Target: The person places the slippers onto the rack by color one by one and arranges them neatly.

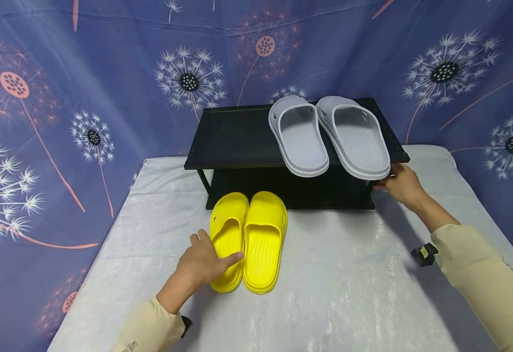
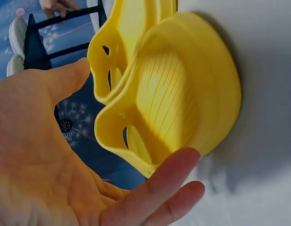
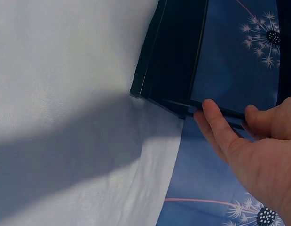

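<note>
The left hand (image 1: 201,261) is spread wide over a pair of bright yellow, moulded slip-on slippers (image 1: 265,212), thumb reaching across the near slipper and the other fingers along its outer side, none curled into a grip; whether the skin touches the rubbery-looking rim cannot be told. The slippers sit side by side just right of that hand and beyond it, on the white cloth-covered surface (image 1: 326,269), toes pointing away from the person. Their toes overlap the lower shelf (image 1: 318,190) in the head view, but contact there is unclear.

The right hand (image 1: 402,186) pinches a thin dark side bar (image 3: 232,112) of the black two-tier rack (image 1: 238,137), thumb on one side and fingers on the other. Just left of this hand, on the top shelf, rests a pair of pale grey slip-on slippers (image 1: 302,142), heels overhanging the front edge.

To handle this well, the right hand should likely steady the bar without tugging, since a jolt could shift the overhanging grey pair. The left hand would do best to span both yellow slippers evenly, pressing from the outer sides so that they stay together and straight.
</note>
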Action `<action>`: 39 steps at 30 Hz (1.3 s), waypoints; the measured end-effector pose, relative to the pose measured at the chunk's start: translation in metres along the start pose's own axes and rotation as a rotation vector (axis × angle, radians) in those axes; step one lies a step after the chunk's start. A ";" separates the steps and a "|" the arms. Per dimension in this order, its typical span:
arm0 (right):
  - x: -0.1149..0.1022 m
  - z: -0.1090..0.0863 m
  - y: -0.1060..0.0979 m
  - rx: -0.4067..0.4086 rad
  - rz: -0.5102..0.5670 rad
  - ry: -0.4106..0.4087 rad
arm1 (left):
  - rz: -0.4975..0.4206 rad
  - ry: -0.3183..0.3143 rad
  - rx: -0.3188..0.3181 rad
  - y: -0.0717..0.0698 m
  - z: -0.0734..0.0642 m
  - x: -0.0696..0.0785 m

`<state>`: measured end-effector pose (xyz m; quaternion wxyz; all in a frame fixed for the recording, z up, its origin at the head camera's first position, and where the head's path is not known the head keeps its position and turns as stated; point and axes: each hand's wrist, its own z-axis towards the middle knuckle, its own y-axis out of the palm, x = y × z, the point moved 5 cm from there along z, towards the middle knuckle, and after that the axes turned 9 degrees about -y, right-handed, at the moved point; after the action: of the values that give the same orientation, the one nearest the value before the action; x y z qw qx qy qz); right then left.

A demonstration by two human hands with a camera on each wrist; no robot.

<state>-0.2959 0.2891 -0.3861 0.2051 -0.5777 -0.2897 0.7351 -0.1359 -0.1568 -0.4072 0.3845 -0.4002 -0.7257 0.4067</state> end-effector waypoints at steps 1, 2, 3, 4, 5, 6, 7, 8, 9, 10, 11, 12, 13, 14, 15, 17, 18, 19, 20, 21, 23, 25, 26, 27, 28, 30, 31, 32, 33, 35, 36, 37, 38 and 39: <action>0.000 0.000 0.000 0.000 0.002 -0.002 | 0.004 0.004 0.006 0.002 -0.001 0.000; 0.000 0.000 0.000 -0.001 0.005 -0.002 | 0.007 0.005 0.010 0.003 -0.002 0.000; 0.000 0.000 0.000 -0.002 0.010 -0.002 | 0.008 0.005 0.013 0.005 -0.003 0.000; 0.000 0.000 0.000 -0.003 0.013 -0.003 | 0.010 0.003 0.017 0.006 -0.004 0.001; 0.000 0.000 0.000 -0.003 0.014 -0.003 | 0.015 0.000 0.021 0.007 -0.006 0.001; 0.000 0.000 0.000 -0.003 0.017 -0.004 | 0.021 -0.002 0.027 0.008 -0.007 0.001; 0.000 0.000 0.000 -0.001 0.013 -0.007 | 0.027 -0.006 0.032 0.010 -0.008 0.001; 0.000 0.000 0.000 0.001 0.005 -0.010 | 0.031 -0.010 0.036 0.011 -0.009 0.001; 0.000 0.000 0.000 0.004 -0.001 -0.013 | 0.038 -0.009 0.045 0.012 -0.009 0.001; 0.000 0.000 0.000 0.007 -0.007 -0.017 | 0.046 -0.008 0.056 0.013 -0.010 0.002; 0.000 0.000 0.000 0.009 -0.013 -0.021 | 0.050 -0.004 0.067 0.014 -0.011 0.002; 0.000 0.000 -0.001 0.011 -0.018 -0.024 | 0.054 -0.001 0.076 0.015 -0.012 0.002; -0.001 0.000 -0.001 0.013 -0.023 -0.028 | 0.056 0.002 0.083 0.017 -0.013 0.002; -0.001 0.000 -0.001 0.014 -0.024 -0.030 | 0.056 0.005 0.090 0.018 -0.014 0.002; -0.001 0.000 0.000 0.014 -0.021 -0.030 | 0.055 0.008 0.095 0.019 -0.015 0.003; -0.001 0.000 0.000 0.013 -0.019 -0.032 | 0.048 0.011 0.093 0.021 -0.016 0.003; -0.001 0.000 0.000 0.013 -0.019 -0.032 | 0.048 0.011 0.090 0.022 -0.017 0.003; -0.001 0.000 0.000 0.012 -0.019 -0.031 | 0.047 0.011 0.089 0.022 -0.017 0.003; -0.002 0.000 0.000 0.012 -0.021 -0.031 | 0.047 0.011 0.090 0.023 -0.018 0.003; -0.001 0.000 -0.001 0.012 -0.027 -0.030 | 0.049 0.011 0.092 0.023 -0.018 0.003; -0.002 0.000 -0.001 0.013 -0.034 -0.028 | 0.056 0.014 0.098 0.024 -0.019 0.003; -0.001 0.000 -0.001 0.015 -0.036 -0.026 | 0.061 0.016 0.107 0.026 -0.019 0.002; -0.001 0.000 -0.001 0.015 -0.033 -0.025 | 0.063 0.019 0.112 0.026 -0.020 0.002; -0.001 0.000 -0.001 0.015 -0.034 -0.024 | 0.065 0.021 0.117 0.027 -0.020 0.002; -0.001 0.000 0.000 0.013 -0.025 -0.024 | 0.066 0.024 0.122 0.028 -0.020 0.002; -0.001 0.000 0.000 0.011 -0.015 -0.025 | 0.071 0.028 0.132 0.029 -0.020 0.002; -0.001 0.000 0.000 0.009 -0.006 -0.026 | 0.072 0.031 0.139 0.030 -0.020 0.002; -0.001 -0.001 0.001 0.008 -0.003 -0.026 | 0.074 0.033 0.146 0.030 -0.020 0.002; -0.001 -0.001 0.001 0.008 -0.002 -0.027 | 0.074 0.034 0.152 0.031 -0.020 0.002; -0.002 -0.001 0.001 0.009 0.006 -0.028 | 0.073 0.037 0.163 0.031 -0.020 0.002; -0.002 -0.001 0.001 0.010 0.006 -0.028 | 0.070 0.038 0.166 0.032 -0.020 0.002; -0.002 -0.001 0.001 0.010 0.006 -0.027 | 0.067 0.039 0.168 0.032 -0.020 0.002; -0.002 -0.001 0.001 0.010 0.004 -0.028 | 0.066 0.040 0.168 0.033 -0.020 0.002; -0.002 -0.001 0.001 0.010 0.005 -0.027 | 0.064 0.042 0.168 0.033 -0.020 0.002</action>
<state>-0.2946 0.2872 -0.3855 0.2022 -0.5674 -0.2871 0.7448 -0.1102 -0.1381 -0.4290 0.4186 -0.3979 -0.6676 0.4698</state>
